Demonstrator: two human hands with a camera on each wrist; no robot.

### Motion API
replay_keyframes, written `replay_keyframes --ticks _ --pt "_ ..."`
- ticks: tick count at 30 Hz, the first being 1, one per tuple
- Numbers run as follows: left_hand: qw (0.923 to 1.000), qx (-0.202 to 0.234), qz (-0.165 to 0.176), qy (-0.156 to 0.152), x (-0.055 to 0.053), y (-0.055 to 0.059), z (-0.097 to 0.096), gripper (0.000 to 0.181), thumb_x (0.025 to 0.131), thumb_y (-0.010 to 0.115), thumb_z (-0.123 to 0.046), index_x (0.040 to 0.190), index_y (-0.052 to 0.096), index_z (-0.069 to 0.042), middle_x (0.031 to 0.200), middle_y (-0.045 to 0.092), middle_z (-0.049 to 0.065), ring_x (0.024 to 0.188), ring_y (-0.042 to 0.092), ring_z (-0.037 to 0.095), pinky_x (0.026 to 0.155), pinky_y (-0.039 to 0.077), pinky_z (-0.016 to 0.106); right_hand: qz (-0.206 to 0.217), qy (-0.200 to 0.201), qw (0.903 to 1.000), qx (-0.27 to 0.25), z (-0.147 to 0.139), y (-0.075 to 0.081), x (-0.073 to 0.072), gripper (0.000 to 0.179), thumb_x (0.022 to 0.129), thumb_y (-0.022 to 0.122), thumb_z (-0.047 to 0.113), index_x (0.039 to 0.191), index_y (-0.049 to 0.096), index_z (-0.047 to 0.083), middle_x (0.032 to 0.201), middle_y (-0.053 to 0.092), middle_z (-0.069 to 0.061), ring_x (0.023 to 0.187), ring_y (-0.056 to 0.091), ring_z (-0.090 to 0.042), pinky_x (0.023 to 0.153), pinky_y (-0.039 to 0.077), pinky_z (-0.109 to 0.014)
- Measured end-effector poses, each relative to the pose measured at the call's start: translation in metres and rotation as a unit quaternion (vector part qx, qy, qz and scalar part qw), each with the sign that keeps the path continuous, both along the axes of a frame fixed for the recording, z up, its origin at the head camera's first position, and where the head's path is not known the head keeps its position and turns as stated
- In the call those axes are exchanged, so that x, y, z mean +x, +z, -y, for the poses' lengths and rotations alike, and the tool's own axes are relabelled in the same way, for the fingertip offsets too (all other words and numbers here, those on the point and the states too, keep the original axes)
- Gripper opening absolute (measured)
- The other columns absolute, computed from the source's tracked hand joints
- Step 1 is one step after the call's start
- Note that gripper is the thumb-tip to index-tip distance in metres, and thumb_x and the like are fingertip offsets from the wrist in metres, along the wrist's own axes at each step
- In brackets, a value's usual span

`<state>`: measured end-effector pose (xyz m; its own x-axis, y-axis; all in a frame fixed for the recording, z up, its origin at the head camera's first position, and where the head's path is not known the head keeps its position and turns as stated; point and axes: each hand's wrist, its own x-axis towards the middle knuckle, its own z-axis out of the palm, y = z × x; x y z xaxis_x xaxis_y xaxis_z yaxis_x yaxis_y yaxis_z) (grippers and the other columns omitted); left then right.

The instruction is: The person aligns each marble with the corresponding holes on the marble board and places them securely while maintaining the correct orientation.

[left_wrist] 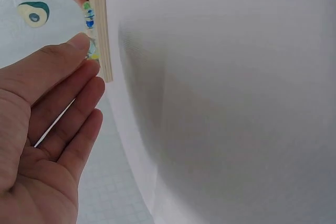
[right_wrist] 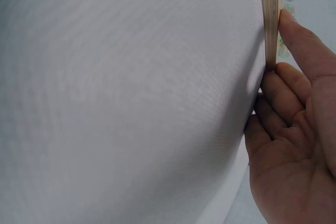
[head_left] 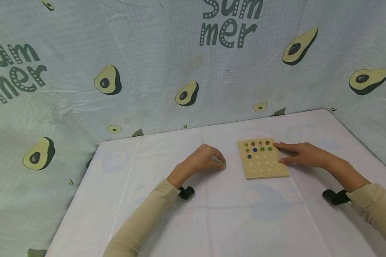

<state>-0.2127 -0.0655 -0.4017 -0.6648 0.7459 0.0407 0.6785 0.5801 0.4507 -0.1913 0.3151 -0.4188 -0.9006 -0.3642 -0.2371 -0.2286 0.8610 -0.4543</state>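
Observation:
My left hand pinches a small greenish marble between thumb and fingertips, to the left of a square wooden board. In the left wrist view, the thumb and index finger meet around the clear marble, and the other fingers are loosely bent. Glass marbles, among them a blue marble, sit in the board's two far rows and at the left of the third row; bare dimples show nearer me. My right hand rests at the board's right edge, thumb and fingers touching it.
A white cloth covers the table under the board and both hands. Behind and at the sides hangs a pale curtain printed with avocados and lettering. Black wrist straps show below the beige sleeves.

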Motion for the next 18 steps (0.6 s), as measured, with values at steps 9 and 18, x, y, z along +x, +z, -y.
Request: replay_keyframes --ticks 9,18 --pt "0.9999 0.007 -0.015 -0.002 0.001 0.006 -0.011 0.014 0.092 0.078 -0.017 0.103 0.081 -0.010 0.106 0.078 0.001 0.101 0.071 0.014 0.087 0.053 0.024 0.001 -0.002 1.0000 0.004 0.001 0.001 0.000 0.089 0.091 0.065 0.063 0.157 0.038 0.011 0.158 0.032 -0.027 0.142 0.030 -0.056 0.107 0.032 -0.072" --pt "0.9999 0.013 -0.011 0.003 0.001 0.007 -0.025 0.016 0.093 0.077 -0.018 0.106 0.080 -0.010 0.108 0.077 0.000 0.105 0.070 0.013 0.090 0.052 0.021 0.002 -0.002 1.0000 0.004 0.000 0.000 -0.001 0.089 0.090 0.065 0.063 0.158 0.038 0.012 0.158 0.032 -0.027 0.142 0.029 -0.056 0.107 0.031 -0.073"
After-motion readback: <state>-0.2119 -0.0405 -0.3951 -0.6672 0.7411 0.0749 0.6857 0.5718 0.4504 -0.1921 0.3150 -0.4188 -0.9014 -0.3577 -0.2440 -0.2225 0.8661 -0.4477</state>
